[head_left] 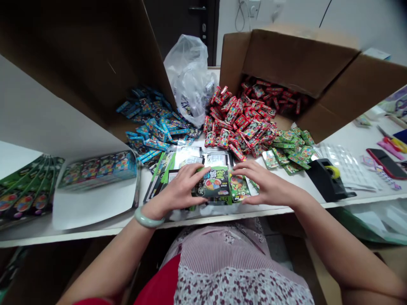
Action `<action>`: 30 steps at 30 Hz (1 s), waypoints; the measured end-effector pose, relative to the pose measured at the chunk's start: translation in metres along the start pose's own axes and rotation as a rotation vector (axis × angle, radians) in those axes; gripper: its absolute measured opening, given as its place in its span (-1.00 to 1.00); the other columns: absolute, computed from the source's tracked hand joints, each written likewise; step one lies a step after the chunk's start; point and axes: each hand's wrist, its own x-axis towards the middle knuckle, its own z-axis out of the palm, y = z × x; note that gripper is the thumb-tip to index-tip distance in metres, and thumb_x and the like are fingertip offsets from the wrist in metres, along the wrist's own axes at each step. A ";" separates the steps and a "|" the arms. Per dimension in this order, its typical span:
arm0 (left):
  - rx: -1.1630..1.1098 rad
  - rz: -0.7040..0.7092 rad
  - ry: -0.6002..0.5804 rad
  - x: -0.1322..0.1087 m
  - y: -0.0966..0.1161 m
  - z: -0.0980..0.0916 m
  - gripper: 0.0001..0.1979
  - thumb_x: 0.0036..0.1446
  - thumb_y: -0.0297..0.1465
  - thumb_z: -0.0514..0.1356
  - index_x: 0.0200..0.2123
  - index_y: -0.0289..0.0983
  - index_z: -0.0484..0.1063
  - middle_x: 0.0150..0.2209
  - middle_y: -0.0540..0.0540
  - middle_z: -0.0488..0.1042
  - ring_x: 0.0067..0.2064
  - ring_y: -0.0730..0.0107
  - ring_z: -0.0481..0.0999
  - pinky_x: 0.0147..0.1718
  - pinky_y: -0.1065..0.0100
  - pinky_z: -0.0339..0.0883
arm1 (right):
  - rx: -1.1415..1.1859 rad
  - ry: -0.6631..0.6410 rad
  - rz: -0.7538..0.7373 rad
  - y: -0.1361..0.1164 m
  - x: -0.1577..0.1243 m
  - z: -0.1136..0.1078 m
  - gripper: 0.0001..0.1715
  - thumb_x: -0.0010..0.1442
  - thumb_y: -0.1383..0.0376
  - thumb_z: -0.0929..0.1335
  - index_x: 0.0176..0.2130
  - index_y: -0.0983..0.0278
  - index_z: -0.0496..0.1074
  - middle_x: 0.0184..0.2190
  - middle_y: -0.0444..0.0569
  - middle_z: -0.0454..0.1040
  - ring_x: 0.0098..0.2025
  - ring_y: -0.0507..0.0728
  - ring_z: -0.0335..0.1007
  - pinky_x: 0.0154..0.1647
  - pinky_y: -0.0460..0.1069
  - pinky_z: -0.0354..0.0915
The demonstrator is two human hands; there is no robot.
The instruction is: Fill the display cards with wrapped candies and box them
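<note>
My left hand (181, 188) is closed on the left side of a flat black packet (212, 184) with a colourful wheel print, its fingers at the upper edge and thumb at the lower. My right hand (265, 185) has fingers and thumb apart, at the right side of a green printed packet (239, 187). That green piece lies beside the black one, partly under it. Beneath both hands are overlapping flat black-and-green packets (159, 176) with clear windows. What my left palm covers is hidden.
Small blue boxes (155, 129) spill from a left carton (127, 42); red boxes (244, 123) spill from a right carton (282, 59). Green boxes (291, 148) lie near a tape dispenser (330, 180). A clear plastic bag (189, 72) stands behind. Further right is a phone (386, 163).
</note>
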 end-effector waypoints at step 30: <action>0.036 -0.163 0.184 -0.002 -0.015 -0.006 -0.18 0.10 -0.14 0.28 0.34 -0.04 -0.05 0.15 -0.17 0.18 0.17 -0.01 0.27 0.16 -0.03 0.23 | 0.282 0.859 0.394 0.029 0.009 0.024 -0.72 0.27 0.16 0.29 -0.09 0.23 0.44 -0.16 0.05 0.56 -0.08 0.17 0.48 0.02 0.13 0.35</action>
